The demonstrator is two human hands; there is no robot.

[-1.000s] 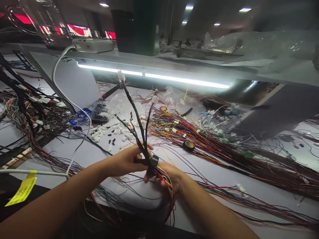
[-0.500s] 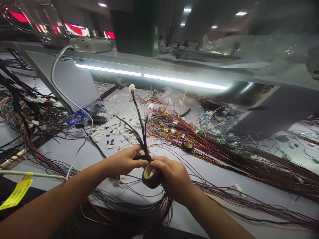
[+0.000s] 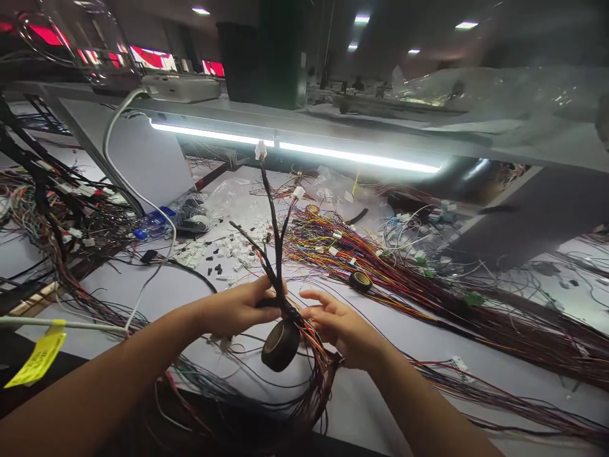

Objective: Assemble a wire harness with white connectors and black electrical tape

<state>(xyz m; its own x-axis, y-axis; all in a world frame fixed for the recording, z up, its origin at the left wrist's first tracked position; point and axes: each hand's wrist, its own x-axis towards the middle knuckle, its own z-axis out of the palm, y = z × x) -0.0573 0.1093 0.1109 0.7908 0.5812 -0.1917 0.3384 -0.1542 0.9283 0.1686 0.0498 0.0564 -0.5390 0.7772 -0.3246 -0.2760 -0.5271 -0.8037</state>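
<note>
Wire harness (image 3: 278, 259) held; tape roll (image 3: 284, 348) below, connectors (image 3: 190, 256) behind.

Harness branches (image 3: 273, 209) black, end connectors (image 3: 299, 192) white, tape roll (image 3: 284, 348) black with tan core, wires below (image 3: 318, 349) mixed red/orange/white/black, tag (image 3: 38, 358) yellow, bench top (image 3: 352, 403) white.

Most of the light pours from a white strip light (image 3: 359, 158) under the shelf (image 3: 228, 109), glaring and hazy at its right end. The tabletop (image 3: 366, 406) catches it brightly; behind, the room sinks into gloom around small ceiling lamps (image 3: 466, 25) and glowing red screens (image 3: 152, 58). From here the left hand (image 3: 240, 311) and right hand (image 3: 342, 330) look fairly crisp, the plastic sheeting (image 3: 499, 89) smeared, the lower edge dark, the corners stretched.
</note>
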